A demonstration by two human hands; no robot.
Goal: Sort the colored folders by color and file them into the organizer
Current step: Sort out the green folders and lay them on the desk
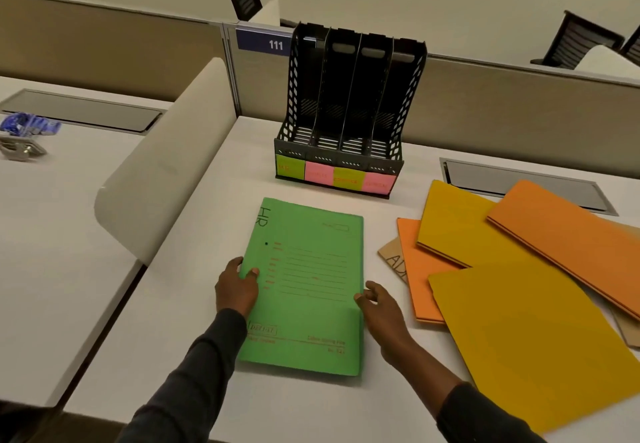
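1. Green folder (304,287) flat on the white table (180,356), handwritten "HR" at its far left corner, printed lines facing up, directly in front of the black organizer (349,103) and apart from it.
2. Left grip (237,287) at the folder's left edge about midway along: thumb lying on top of the cover, remaining fingers curled at or under the edge, pinching the folder's side.
3. Right grip (381,307) at the folder's right edge, a little nearer than the left: fingers loosely bent with tips touching the edge; whether anything is actually clamped cannot be told.
4. Both forearms in dark sleeves (194,373), reaching in from the near edge of the table and angled inward toward the folder, wrists low near the tabletop.
5. Organizer upright at the far side of the table, four slots, each fronted by a sticky note (290,167), alternating green and pink; writing on them too blurred to read.
6. Loose overlapping pile to the right of the green folder: two yellow folders (526,338), two orange folders (568,235), and a brown one (393,255) partly covered beneath, lettering "AD" showing.
7. Pile well apart from both grips, nearest to the right one.
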